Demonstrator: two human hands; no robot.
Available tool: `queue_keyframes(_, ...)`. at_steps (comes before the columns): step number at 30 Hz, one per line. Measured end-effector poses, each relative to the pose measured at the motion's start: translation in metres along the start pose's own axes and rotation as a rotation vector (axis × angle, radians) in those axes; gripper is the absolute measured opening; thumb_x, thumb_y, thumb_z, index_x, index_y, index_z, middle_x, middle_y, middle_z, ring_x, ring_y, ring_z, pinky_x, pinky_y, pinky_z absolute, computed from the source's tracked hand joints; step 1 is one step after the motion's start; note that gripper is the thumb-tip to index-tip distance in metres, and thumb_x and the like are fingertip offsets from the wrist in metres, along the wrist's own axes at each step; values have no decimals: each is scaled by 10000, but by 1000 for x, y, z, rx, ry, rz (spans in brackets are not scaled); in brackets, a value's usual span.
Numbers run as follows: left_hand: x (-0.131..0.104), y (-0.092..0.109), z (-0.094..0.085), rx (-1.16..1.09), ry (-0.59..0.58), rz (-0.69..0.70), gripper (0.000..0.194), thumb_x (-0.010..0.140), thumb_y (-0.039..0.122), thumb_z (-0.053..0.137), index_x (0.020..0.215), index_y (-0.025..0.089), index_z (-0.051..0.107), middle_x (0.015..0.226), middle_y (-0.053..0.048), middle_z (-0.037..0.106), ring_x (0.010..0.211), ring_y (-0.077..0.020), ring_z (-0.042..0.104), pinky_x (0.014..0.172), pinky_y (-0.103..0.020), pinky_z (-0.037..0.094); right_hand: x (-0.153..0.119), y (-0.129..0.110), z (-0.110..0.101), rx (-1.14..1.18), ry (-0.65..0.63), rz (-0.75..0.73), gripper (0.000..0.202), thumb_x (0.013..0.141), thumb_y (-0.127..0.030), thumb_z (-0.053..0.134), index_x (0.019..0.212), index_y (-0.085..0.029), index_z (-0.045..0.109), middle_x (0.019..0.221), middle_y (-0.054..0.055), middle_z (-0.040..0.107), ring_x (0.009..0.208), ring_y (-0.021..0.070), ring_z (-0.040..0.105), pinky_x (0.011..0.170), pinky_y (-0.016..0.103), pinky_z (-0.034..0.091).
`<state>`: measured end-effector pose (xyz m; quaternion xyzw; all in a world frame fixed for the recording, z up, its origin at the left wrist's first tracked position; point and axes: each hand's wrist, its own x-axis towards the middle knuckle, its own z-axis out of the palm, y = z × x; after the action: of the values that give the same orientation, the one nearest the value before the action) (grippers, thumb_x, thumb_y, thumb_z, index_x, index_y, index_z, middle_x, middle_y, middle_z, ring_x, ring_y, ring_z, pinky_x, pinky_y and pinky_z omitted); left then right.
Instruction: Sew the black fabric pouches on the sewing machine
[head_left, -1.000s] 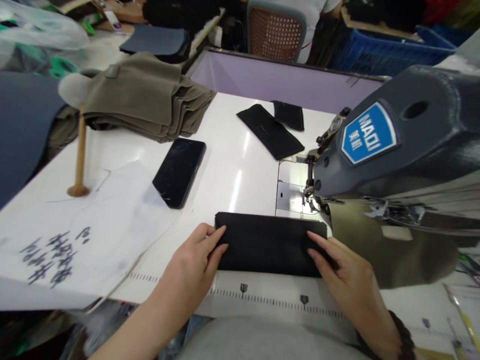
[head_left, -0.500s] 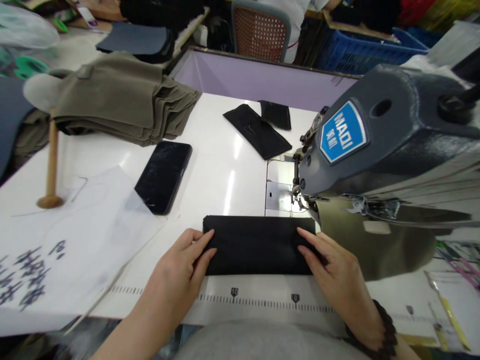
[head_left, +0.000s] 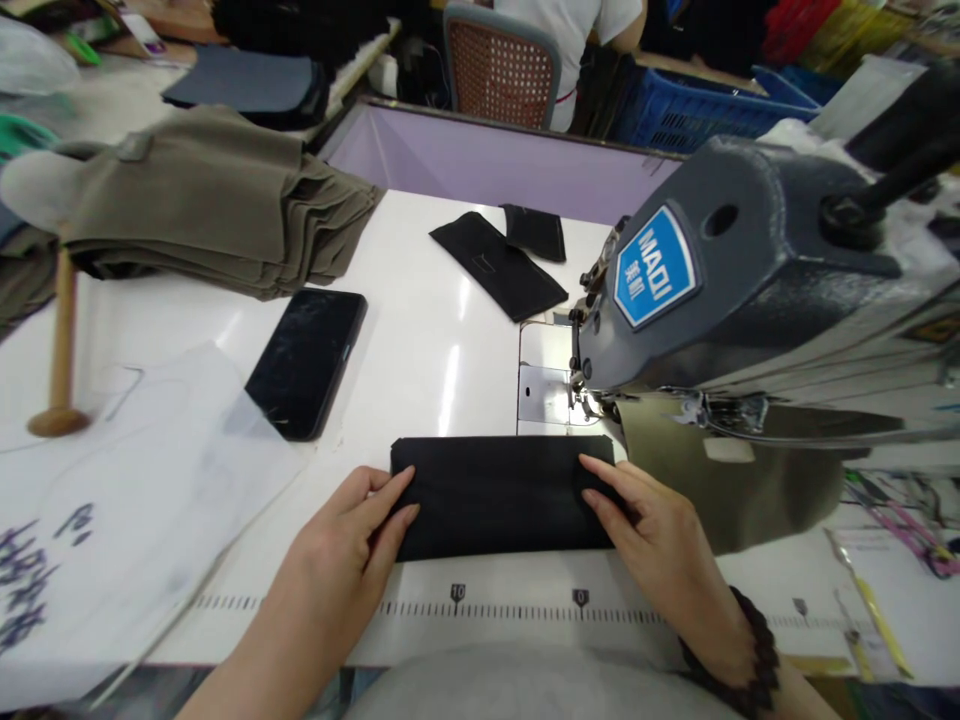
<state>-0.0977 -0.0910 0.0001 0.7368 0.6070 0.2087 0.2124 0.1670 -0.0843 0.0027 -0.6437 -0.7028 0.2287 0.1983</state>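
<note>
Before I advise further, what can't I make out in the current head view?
In the head view:
Black fabric piece: underside hidden by its own top; near right corner covered by the right hand.
Sewing machine: needle area too small amid glare.
White sheet: some handwriting cut off by the left edge.

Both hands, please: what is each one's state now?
Left hand: touching left end of black cloth; grip unclear.
Right hand: touching its right end; grip unclear.
</note>
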Motion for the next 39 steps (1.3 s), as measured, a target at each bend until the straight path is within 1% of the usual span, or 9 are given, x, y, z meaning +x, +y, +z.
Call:
queue_keyframes(4, 1, 0, 0, -1, -14, -4, 347, 865, 355, 351, 1029, 140, 568, 816, -21, 538, 669, -107, 567, 615, -179, 479, 1, 1, -2, 44, -12, 43, 287, 802, -283, 458, 1029, -180, 602, 899, 44, 638, 790, 146, 589, 682, 242, 467)
queue_keyframes(8, 2, 1, -1, -13, -3, -2, 343, 862, 360, 342, 999, 156, 581, 808, -23, 548, 664, -117, 569, 614, -196, 486, 3, 2, -4, 82, -28, 103, 288, 807, -305, 448, 1015, -183, 605, 867, 35, 651, 706, 137, 594, 609, 236, 470)
queue_keyframes(14, 1, 1, -1, -21, -10, -9, 328, 861, 352, 355, 1004, 157, 577, 810, -29, 547, 675, -125, 570, 614, -206, 486, 3, 2, -4, 86, -24, 88, 291, 804, -290, 446, 1028, -186, 600, 885, 39, 651, 684, 140, 592, 597, 250, 473)
queue_keyframes(17, 1, 1, 0, -22, -12, -11, 322, 861, 343, 356, 1016, 161, 571, 812, -26, 544, 673, -121, 567, 614, -201, 484, 3, 2, -3, 78, -18, 93, 293, 800, -278, 450, 1037, -187, 596, 910, 46, 648, 716, 150, 596, 603, 257, 475)
queue_keyframes(23, 2, 2, -1, -18, -1, 3, 323, 861, 335, 353, 992, 146, 579, 794, -23, 546, 648, -113, 566, 600, -196, 485, 4, 2, -3, 73, -29, 113, 306, 799, -298, 453, 1039, -174, 598, 875, 45, 657, 690, 150, 601, 579, 247, 475)
queue_keyframes(28, 1, 2, 0, -12, -16, -21, 318, 858, 325, 360, 1002, 145, 578, 801, -23, 542, 657, -119, 565, 620, -211, 490, 5, 4, -4, 47, -14, 85, 310, 825, -336, 426, 1023, -181, 607, 947, 58, 648, 812, 168, 604, 624, 247, 479)
queue_keyframes(32, 1, 3, 1, -7, -20, -33, 315, 869, 313, 346, 1007, 145, 575, 800, -25, 536, 668, -117, 559, 635, -225, 489, 5, 5, -3, -6, -10, 74, 301, 824, -337, 435, 1018, -186, 609, 920, 55, 652, 813, 171, 604, 636, 250, 476)
queue_keyframes(35, 2, 5, 0, 8, -22, -15, 318, 880, 287, 330, 994, 127, 579, 790, -28, 530, 653, -114, 556, 628, -235, 490, 4, 6, -1, -59, -2, 33, 295, 823, -347, 441, 1013, -192, 606, 878, 44, 647, 785, 166, 600, 665, 262, 467)
queue_keyframes(39, 4, 7, -4, 101, -29, -12, 316, 890, 275, 329, 988, 121, 587, 791, -28, 524, 638, -113, 556, 599, -242, 493, 3, 7, -1, -199, -5, -26, 318, 835, -383, 408, 1034, -219, 594, 753, 11, 603, 667, 149, 579, 586, 265, 445)
